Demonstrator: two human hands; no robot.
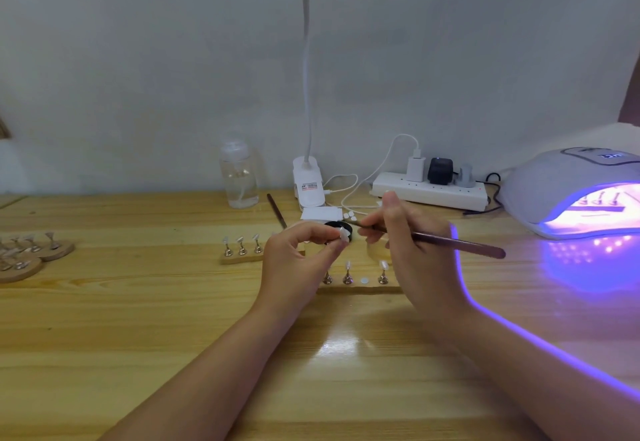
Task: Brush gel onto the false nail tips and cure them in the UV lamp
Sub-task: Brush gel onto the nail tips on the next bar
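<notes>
We are pinching a false nail tip [343,233] in the fingers [320,232] of our left hand [298,253], holding it above the bench [138,319], just in front of a black gel pot [341,226]. Our right hand [408,250] is grasping a brush [450,241], its bristle end reaching toward the tip. At the right, the UV lamp [554,184] is glowing purple with nail stands inside.

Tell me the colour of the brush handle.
Dark reddish-brown; the brush handle, held in the right hand, shows in the head view.
</notes>
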